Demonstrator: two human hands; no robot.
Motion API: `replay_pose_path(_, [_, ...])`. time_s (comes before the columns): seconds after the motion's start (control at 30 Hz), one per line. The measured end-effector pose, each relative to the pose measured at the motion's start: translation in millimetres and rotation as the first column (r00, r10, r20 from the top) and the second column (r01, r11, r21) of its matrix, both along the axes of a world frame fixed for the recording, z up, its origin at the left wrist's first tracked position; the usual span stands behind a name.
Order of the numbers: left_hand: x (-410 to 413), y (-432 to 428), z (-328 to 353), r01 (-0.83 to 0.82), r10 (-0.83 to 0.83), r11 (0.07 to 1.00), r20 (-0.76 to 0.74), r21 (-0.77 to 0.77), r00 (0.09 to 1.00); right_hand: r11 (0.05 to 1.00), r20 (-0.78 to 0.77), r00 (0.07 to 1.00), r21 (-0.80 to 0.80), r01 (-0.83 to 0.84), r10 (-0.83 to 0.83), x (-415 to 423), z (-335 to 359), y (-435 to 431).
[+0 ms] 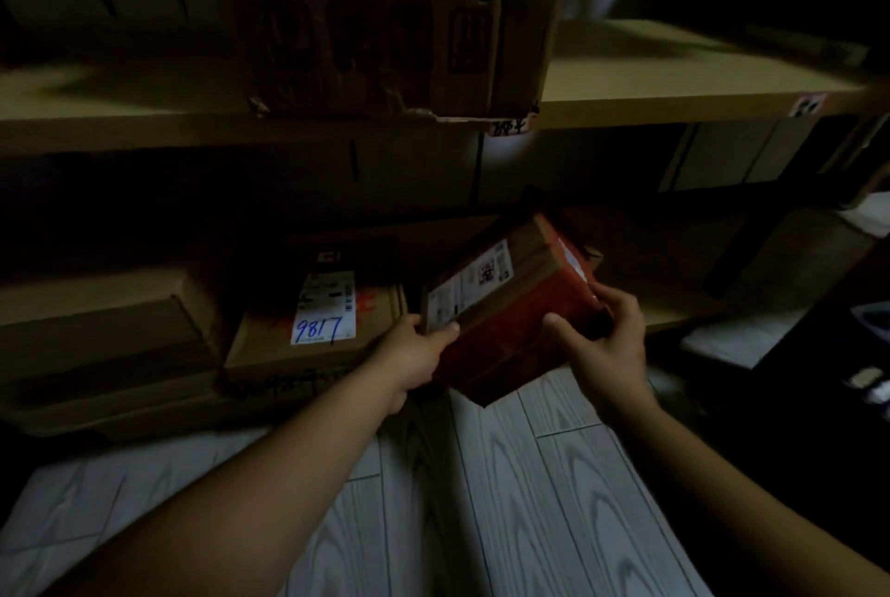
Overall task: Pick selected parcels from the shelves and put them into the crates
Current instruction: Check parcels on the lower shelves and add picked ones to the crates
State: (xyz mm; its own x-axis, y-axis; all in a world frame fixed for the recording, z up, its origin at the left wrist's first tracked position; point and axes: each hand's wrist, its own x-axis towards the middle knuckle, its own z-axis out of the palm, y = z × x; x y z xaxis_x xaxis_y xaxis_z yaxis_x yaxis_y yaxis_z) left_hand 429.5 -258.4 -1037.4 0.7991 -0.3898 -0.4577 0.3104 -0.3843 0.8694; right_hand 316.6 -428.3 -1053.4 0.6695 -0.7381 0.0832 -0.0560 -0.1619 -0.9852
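Left hand [416, 358] is pinching the near-left corner of the red-taped parcel [513, 307], thumb over its label edge; right hand [604, 346] is gripping the opposite side, fingers curled round the edge. Parcel is being held tilted in the air, just in front of the lower shelf [674, 314], beside the box marked 9817 [313, 327]. Step, by my reading: parcel picked, label likely being checked. Next is calling for a carry to a crate; none is showing.

We cannot read the blurred print on the label [469, 288] of the red parcel [510, 346], which hides the fingertips of the left grip [414, 355], while the view's top edge crops the big carton [366, 18] overhead.
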Motion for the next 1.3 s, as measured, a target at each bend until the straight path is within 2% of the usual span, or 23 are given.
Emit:
replay_pose_path(0.1, [0.5,2.0,6.4,-0.046,0.043,0.998,-0.056,-0.051,0.998,0.987,0.037,0.998,0.153,-0.047,0.042,0.1,0.8,-4.6])
replay_pose_path(0.2, [5.5,5.3,11.0,-0.093,0.086,0.987,-0.055,-0.128,0.995,0.974,0.028,0.997,0.214,-0.073,0.069,0.5,1.5,-2.9])
replay_pose_path(0.37, [5.7,13.1,8.1,-0.120,0.159,0.974,0.202,-0.190,0.966,0.945,-0.026,0.996,0.318,-0.076,0.088,4.9,-2.3,2.9])
replay_pose_path(0.63, [-5.3,20.5,-6.0,-0.098,0.164,0.969,0.288,-0.229,0.943,0.960,-0.062,0.993,0.268,-0.081,0.101,6.3,-2.8,6.9])
replay_pose_path(0.8, [-4.3,21.1,-0.5,-0.075,0.128,0.982,0.319,-0.175,0.939,0.962,-0.058,0.988,0.239,-0.129,0.146,2.3,3.0,2.9])
replay_pose_path(1.0, [-15.0,32.1,51.3,-0.068,0.094,0.987,0.177,-0.145,0.980,0.956,-0.201,0.952,0.227,-0.186,0.233,-17.8,60.4,16.1])
replay_pose_path(1.2, [-31.0,48.9,158.1,-0.003,0.003,1.000,0.000,-0.028,1.000,0.940,-0.403,0.874,0.305,-0.152,0.272,-55.6,160.2,44.8])
replay_pose_path(1.3, [-50.3,69.4,212.3,0.015,-0.012,0.999,-0.084,0.041,0.996,0.926,-0.509,0.800,0.350,-0.144,0.317,-79.8,208.9,70.1])
